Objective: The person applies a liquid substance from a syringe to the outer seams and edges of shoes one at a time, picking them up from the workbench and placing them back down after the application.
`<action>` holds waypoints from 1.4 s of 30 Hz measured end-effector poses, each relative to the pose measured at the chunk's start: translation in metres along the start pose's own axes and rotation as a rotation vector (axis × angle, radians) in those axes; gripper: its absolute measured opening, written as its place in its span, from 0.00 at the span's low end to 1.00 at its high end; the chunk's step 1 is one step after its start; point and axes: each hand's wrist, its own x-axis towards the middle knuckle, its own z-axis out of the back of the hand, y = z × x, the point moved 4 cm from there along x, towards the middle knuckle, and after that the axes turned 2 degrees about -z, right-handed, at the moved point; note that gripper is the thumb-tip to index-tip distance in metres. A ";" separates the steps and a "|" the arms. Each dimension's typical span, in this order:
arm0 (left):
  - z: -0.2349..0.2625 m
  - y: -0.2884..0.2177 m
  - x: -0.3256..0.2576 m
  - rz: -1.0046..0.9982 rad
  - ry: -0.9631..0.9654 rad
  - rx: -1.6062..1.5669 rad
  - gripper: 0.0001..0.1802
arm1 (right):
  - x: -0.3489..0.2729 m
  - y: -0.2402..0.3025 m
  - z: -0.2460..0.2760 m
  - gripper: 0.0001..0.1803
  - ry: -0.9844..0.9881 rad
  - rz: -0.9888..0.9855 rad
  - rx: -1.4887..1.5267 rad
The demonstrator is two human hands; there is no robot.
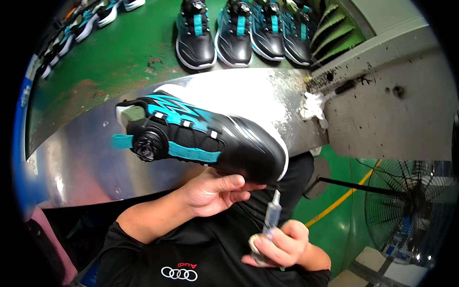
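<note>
A black and turquoise sneaker [205, 138] with a dial on its tongue and a white sole edge is tilted on its side over the metal bench, toe to the right. My left hand [215, 191] holds it from the near side, thumb and curled fingers below the toe part; some of the grip is hidden under the shoe. Lower right, my right hand [282, 244] is closed around a clear syringe [271, 215]. Its pale tip points up, just short of the shoe's toe and apart from it.
Several matching sneakers [234, 38] stand on the green surface beyond the metal bench [91, 148], with more shoes [86, 26] at the far left. White crumpled material [313, 109] and a dark-handled tool [342, 88] lie by the grey panel. A black fan [411, 196] stands at the right.
</note>
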 end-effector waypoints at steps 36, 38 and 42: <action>0.026 -0.282 0.003 -0.491 -0.739 1.089 0.16 | 0.055 -0.144 -0.072 0.33 -0.266 -0.278 0.142; 0.022 -0.277 0.013 -0.462 -0.707 1.113 0.15 | 0.054 -0.145 -0.072 0.33 -0.269 -0.280 0.151; 0.028 -0.294 -0.007 -0.293 -0.908 1.271 0.18 | 0.055 -0.144 -0.070 0.32 -0.265 -0.284 0.135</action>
